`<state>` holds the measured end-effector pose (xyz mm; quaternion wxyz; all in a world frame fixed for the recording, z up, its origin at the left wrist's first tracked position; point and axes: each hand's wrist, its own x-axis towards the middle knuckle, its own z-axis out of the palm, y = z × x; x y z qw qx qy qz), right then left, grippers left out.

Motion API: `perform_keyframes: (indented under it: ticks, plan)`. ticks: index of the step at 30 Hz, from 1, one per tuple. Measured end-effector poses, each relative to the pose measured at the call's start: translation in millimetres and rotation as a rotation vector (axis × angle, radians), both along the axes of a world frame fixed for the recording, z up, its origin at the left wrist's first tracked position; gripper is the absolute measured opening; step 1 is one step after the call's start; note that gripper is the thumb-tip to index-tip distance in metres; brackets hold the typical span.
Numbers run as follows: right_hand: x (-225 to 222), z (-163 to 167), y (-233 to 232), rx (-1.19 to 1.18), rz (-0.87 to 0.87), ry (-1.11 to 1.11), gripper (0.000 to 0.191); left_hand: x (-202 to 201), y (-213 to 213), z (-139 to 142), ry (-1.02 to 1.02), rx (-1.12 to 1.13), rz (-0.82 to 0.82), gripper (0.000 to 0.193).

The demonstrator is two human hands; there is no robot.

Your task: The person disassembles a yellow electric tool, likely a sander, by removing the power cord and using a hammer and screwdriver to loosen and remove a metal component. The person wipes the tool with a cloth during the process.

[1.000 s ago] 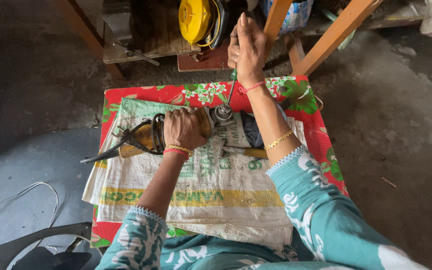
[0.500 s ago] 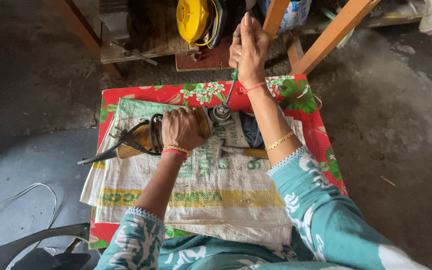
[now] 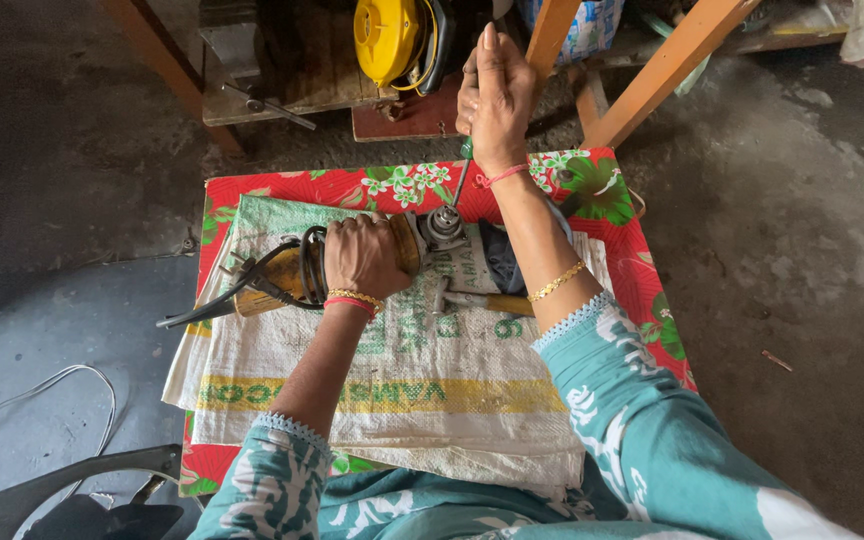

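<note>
My left hand (image 3: 364, 256) grips the body of a yellow power tool (image 3: 272, 285) that lies on a white woven sack (image 3: 392, 390). A black cord is coiled around the tool's rear end. My right hand (image 3: 497, 95) is closed around the handle of a screwdriver. Its shaft (image 3: 460, 185) points down to the tool's grey metal head (image 3: 444, 226). A hammer with a yellowish handle (image 3: 482, 302) lies on the sack just under my right forearm.
The sack covers a low table with a red flowered cloth (image 3: 592, 185). Beyond it stand orange wooden legs (image 3: 667, 70) and a yellow machine (image 3: 387, 40) on a wooden board. A white cable (image 3: 42, 400) and a dark metal part (image 3: 62, 495) lie on the floor at left.
</note>
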<state>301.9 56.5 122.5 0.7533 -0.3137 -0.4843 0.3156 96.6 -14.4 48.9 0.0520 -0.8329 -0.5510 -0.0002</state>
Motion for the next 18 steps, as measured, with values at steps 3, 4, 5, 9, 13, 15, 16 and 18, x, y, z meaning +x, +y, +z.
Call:
perform_keyframes:
  ticks: [3, 4, 5, 9, 13, 15, 16, 18]
  plan:
    - [0.2, -0.3, -0.5, 0.009, -0.013, 0.003, 0.044, 0.3, 1.0, 0.5, -0.01, -0.037, 0.008, 0.083]
    - [-0.2, -0.6, -0.5, 0.008, -0.015, 0.01, 0.044, 0.4, 1.1, 0.5, -0.016, -0.059, 0.013, 0.083]
    - [-1.2, -0.8, -0.2, -0.005, -0.035, 0.016, 0.043, 0.6, 1.3, 0.5, -0.022, -0.059, 0.013, 0.083]
    - [-7.3, -2.8, 3.9, 0.0, -0.147, 0.024, 0.043, 1.4, 1.7, -0.6, -0.006, -0.057, 0.016, 0.084]
    - [-3.5, -5.6, 5.0, 0.059, -0.203, 0.091, 0.042, 0.7, 1.9, -1.6, -0.032, -0.025, 0.007, 0.081]
    - [3.1, -6.7, 2.4, 0.006, -0.219, 0.144, 0.041, 0.1, 3.0, -1.3, -0.039, -0.021, 0.007, 0.082]
    - [6.5, -7.3, 0.2, -0.022, -0.229, 0.17, 0.041, 0.1, 3.3, -1.4, -0.043, -0.021, 0.006, 0.082]
    - [12.4, -8.1, -5.0, -0.025, -0.234, 0.173, 0.04, 0.2, 4.4, -1.9, -0.03, -0.026, 0.007, 0.076]
